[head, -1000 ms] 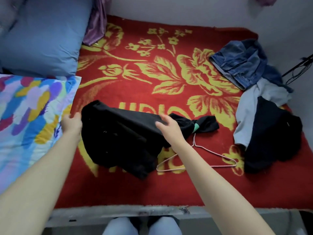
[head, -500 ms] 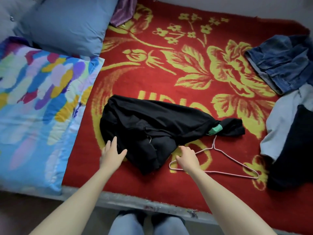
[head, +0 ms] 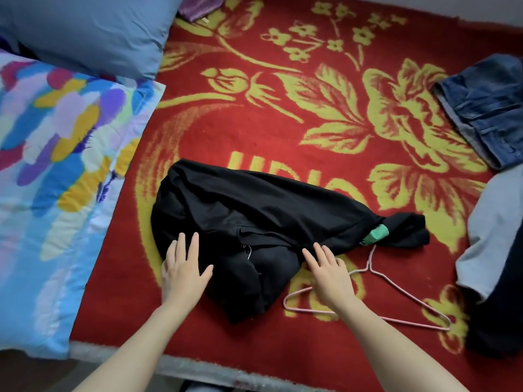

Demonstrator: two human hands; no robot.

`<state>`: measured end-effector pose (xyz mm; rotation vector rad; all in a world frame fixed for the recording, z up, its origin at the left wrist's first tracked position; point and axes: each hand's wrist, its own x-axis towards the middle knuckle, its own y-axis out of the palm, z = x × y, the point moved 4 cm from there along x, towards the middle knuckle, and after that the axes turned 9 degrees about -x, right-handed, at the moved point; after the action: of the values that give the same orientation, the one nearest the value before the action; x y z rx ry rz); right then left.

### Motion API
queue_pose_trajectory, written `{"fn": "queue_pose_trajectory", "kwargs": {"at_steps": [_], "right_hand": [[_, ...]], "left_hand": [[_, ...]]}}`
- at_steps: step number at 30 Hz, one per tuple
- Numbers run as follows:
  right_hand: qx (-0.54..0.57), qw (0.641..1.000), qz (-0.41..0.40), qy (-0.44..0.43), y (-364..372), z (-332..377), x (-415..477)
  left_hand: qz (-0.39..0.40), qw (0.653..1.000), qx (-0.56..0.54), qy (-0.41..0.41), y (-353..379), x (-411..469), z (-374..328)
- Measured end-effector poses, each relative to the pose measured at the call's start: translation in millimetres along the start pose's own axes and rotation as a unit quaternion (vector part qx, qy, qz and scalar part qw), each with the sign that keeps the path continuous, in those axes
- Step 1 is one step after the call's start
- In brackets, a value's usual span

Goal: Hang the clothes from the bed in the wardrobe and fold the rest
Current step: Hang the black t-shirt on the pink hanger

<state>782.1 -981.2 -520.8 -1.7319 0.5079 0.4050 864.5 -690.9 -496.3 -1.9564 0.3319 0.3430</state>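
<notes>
Both palms lay flat, fingers straight, gripping nothing: the left hand (head: 182, 271) pressing the crumpled black cloth garment (head: 254, 210), the right hand (head: 329, 274) touching its edge, over a thin pink wire hanger (head: 409, 297). The garment sprawled beyond the fingertips on the red flowered blanket (head: 283, 131). Soft, limp and light, I'd judge; best pinched at the shoulders.

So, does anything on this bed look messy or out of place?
Yes. The black garment lies bunched, not flat, with a green label poking out at its twisted right end. The thin pink wire hanger lies loose beside it, partly covered by the right hand. Crumpled blue jeans sit at the right edge.
</notes>
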Motion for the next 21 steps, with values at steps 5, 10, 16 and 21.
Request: {"fn": "queue_pose_trajectory", "kwargs": {"at_steps": [5, 10, 16, 21], "right_hand": [[-0.061, 0.995, -0.075, -0.033, 4, -17, 30], [-0.1, 0.97, -0.215, -0.057, 3, -37, 58], [0.162, 0.964, -0.204, 0.049, -16, -57, 62], [0.503, 0.81, -0.16, 0.258, -42, -89, 34]], "left_hand": [[0.007, 0.999, 0.045, 0.027, 22, 38, -16], [0.011, 0.999, -0.039, -0.029, 35, 72, -22], [0.001, 0.995, -0.099, 0.008, 11, 65, -22], [-0.037, 0.966, -0.257, -0.004, -49, 44, -28]]}}
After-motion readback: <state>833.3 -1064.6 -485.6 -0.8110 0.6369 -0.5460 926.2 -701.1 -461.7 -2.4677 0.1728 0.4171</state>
